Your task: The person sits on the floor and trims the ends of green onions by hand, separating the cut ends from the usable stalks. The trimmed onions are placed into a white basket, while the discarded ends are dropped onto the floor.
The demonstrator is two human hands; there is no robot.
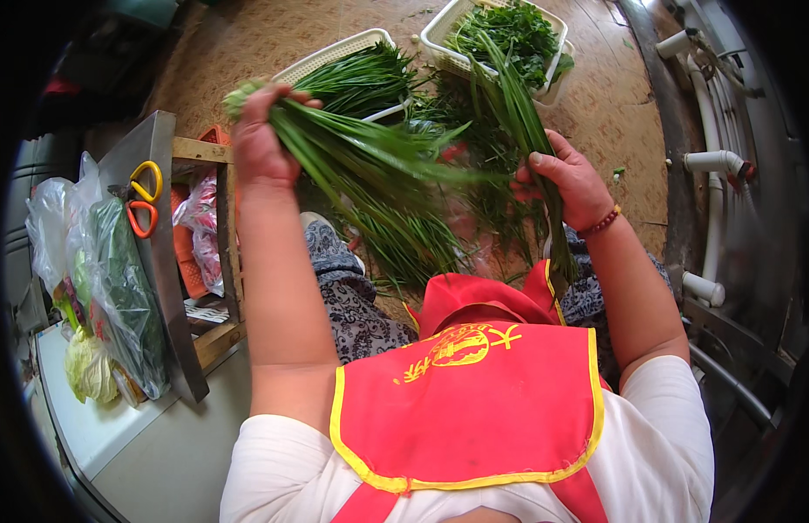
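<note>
My left hand (267,140) grips a bunch of garlic chives (352,153) near its pale root ends, the long green leaves fanning out to the right and partly blurred. In my right hand (568,176) is a smaller bundle of flat green leaves (509,98), pinched under the thumb, its ends reaching above and below the hand. More chives (404,242) lie on the floor between my legs. Beyond them, a white plastic basket (332,55) holds chives laid in one direction, and another white basket (444,33) holds leafy greens (509,33).
To the left stands a metal-edged table (172,261) with yellow-and-orange-handled scissors (143,196) at its edge and bagged vegetables (126,294). An orange crate (187,255) sits behind its wooden frame. White pipes (712,163) run along the right. Loose green scraps (502,163) litter the tiled floor (614,98).
</note>
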